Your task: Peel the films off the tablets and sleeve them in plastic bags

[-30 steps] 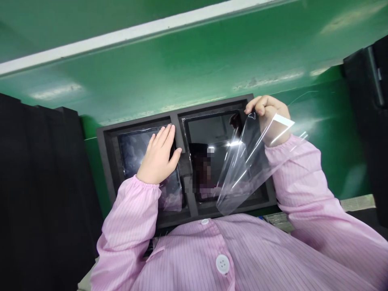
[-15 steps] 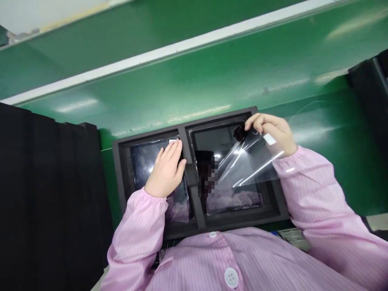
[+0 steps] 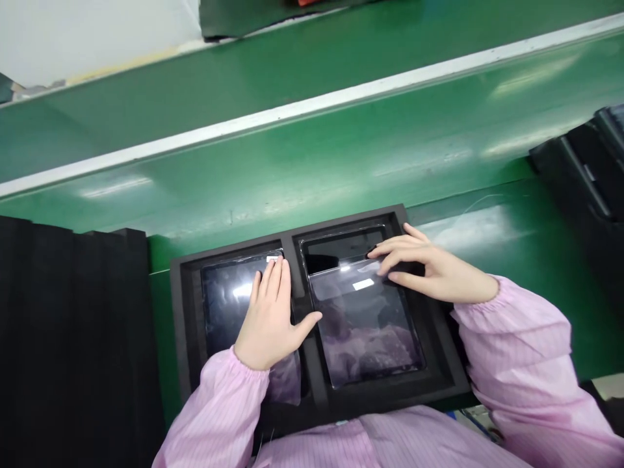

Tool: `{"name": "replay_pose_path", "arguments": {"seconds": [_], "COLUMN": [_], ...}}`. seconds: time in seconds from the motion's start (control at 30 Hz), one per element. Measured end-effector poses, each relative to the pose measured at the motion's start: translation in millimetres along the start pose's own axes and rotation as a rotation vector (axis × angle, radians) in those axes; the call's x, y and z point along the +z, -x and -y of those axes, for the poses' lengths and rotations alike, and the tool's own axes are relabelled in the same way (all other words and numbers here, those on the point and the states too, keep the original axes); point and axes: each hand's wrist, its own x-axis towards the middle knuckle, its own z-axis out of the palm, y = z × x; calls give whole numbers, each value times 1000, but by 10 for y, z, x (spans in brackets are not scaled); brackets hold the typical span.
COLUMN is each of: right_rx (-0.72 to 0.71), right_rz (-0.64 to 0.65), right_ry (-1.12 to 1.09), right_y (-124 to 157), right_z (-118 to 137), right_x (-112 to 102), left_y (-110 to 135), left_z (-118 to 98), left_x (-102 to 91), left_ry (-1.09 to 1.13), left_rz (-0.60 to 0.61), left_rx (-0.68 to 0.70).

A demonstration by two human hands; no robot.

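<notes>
- Left hand [image 3: 270, 318] lies flat, palm down, 4 fingers together and the thumb spread wide; right hand [image 3: 414, 263] is arched, fingers bent, thumb near the index fingertip. Whether those 2 tips pinch anything cannot be told.
- Clear, glossy plastic film [image 3: 365, 331], bearing 1 small white rectangular label [image 3: 363, 284], lies over the lower, larger part of a black rectangular glass panel [image 3: 326, 257] in the tray's right compartment.
- Just before, the right hand held this film lifted in a curl; now it is down, so most of the panel is covered and only an upper strip stays bare.
- Right fingertips sit at the film's upper edge, the forearm entering from the right.
- The left hand covers part of a 2nd black glass panel [image 3: 221, 312], in the left compartment, its thumb pointing across the divider.
- Around both panels is a black rectangular foam-like tray [image 3: 453, 383] with 2 compartments, on a glossy green bench [image 3: 292, 185].
- Further out, a tall black stack [image 3: 73, 344] stands at left.
</notes>
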Motion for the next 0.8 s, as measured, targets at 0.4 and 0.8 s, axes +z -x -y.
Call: {"name": "replay_pose_path", "arguments": {"seconds": [0.4,0.8], "right_rx": [-17,-10], "right_rz": [287,340], "right_ry": [-172,-471], "right_y": [167,313], "right_z": [116,243], "right_x": [-208,-245], "left_y": [30,32], "left_z": [-57,-36], "left_x": [141,165], "left_ry": [-25,-8], "left_rz": [-122,-91], "left_rx": [9,-11]}}
